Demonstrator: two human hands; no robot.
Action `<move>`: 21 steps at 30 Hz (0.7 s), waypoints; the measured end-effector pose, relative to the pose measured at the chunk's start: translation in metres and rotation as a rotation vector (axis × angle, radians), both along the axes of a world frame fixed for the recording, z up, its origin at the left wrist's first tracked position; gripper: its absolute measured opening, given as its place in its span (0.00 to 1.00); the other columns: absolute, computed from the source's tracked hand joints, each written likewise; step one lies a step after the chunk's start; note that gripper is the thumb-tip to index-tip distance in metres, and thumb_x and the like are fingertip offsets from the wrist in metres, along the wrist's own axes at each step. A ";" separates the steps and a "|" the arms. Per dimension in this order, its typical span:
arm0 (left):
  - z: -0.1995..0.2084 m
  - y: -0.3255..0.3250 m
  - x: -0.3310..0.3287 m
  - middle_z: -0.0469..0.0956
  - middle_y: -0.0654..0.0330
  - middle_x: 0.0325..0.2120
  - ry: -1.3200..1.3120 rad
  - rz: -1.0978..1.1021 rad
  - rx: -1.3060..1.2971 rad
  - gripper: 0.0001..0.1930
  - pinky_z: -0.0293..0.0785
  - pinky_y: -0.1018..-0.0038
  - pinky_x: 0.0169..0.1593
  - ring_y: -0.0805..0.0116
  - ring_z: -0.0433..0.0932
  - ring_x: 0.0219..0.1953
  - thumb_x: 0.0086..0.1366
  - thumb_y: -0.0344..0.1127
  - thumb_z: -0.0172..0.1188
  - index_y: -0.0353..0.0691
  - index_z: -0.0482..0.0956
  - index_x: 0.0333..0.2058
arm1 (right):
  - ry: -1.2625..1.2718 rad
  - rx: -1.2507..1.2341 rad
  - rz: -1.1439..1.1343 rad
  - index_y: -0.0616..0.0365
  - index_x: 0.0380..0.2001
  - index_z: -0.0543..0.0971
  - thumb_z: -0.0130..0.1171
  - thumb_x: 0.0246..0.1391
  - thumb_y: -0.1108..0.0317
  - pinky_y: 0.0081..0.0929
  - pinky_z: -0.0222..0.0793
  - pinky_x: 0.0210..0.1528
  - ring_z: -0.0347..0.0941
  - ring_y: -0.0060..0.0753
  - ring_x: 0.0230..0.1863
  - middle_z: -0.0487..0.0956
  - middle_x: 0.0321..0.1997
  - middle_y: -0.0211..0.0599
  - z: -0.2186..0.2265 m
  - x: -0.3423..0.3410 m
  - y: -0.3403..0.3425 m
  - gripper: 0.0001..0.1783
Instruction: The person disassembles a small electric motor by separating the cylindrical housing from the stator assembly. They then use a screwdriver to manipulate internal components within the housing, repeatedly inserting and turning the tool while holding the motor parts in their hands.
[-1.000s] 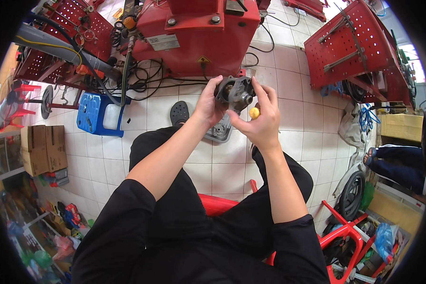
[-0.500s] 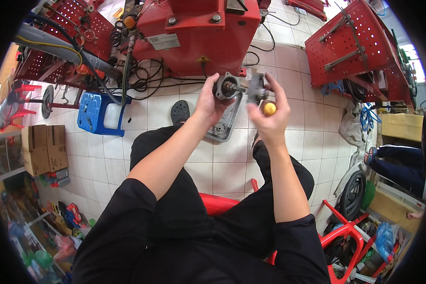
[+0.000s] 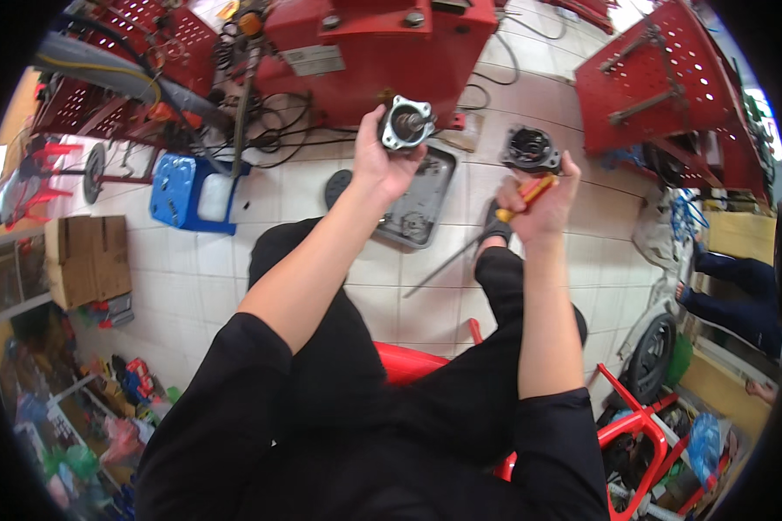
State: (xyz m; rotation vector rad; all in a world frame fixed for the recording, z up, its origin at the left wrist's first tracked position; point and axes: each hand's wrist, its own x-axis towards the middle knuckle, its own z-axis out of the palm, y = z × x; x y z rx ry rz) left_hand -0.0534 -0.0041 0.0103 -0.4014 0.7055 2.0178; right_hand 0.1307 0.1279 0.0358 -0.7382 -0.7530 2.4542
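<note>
My left hand (image 3: 386, 169) is closed around a round metal motor housing (image 3: 394, 132) with a flange and a shaft in its open end, which faces up toward me. Apart from it on the right, my right hand (image 3: 543, 204) grips two things at once. One is a dark flanged motor end cover (image 3: 530, 149), with black parts and wires inside it. The other is a screwdriver (image 3: 524, 198) with a red and yellow handle, its long blade pointing down and left. Beneath my hands a grey metal tray (image 3: 444, 195) lies on the floor with loose metal parts in it.
A big red machine (image 3: 382, 69) stands ahead, with black cables (image 3: 278, 139) on the tiles. To the left are a blue stool (image 3: 175, 191) and cardboard boxes (image 3: 87, 260). A red perforated bench (image 3: 660, 87) stands at right, with another person's leg (image 3: 738, 286) below it.
The housing and the end cover have moved apart. My right hand has gone right and turned the cover's inside upward; the screwdriver blade now shows. My left hand has tilted the housing's open end up.
</note>
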 end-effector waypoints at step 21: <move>0.028 -0.037 -0.053 0.72 0.48 0.43 -0.184 0.164 0.226 0.22 0.72 0.73 0.38 0.60 0.73 0.42 0.55 0.39 0.61 0.32 0.73 0.46 | -1.281 0.637 0.488 0.69 0.26 0.76 0.65 0.36 0.46 0.31 0.67 0.22 0.72 0.33 0.17 0.76 0.17 0.42 -0.266 -0.141 0.054 0.31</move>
